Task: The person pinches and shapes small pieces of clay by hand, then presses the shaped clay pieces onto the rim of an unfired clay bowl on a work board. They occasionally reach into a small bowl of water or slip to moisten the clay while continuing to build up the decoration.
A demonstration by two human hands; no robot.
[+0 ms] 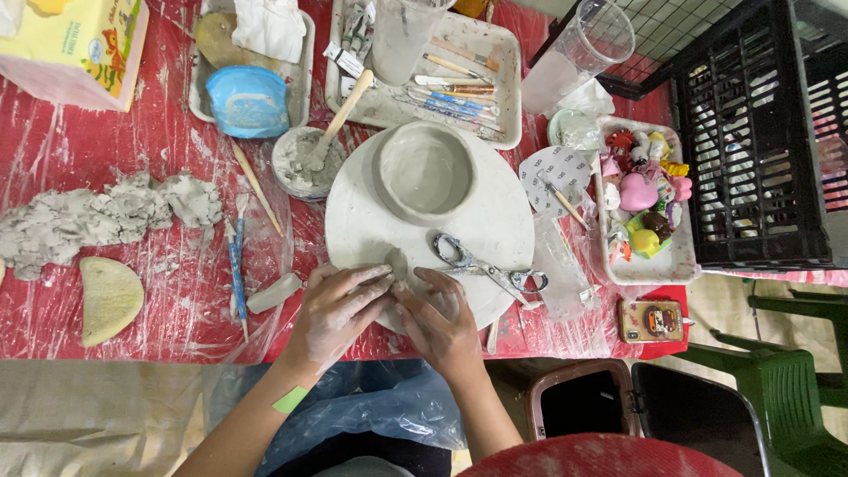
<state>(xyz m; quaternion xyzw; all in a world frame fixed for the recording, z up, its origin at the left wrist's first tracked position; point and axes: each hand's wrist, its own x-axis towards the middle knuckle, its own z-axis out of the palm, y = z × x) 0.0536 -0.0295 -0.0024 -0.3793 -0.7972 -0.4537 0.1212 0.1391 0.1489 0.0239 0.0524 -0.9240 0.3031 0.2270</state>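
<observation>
Clay-smeared left hand (pixel 340 311) and right hand (pixel 439 318) pinch a small grey clay lump (pixel 399 265) together — on the round white board (pixel 371 230).

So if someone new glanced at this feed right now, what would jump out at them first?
Probably the grey clay bowl on the round white board at the centre, set against the bright red table cover. Just below it, the clay-smeared left hand and right hand press together on a small lump of clay at the board's near edge, with scissors lying right beside them.
</observation>
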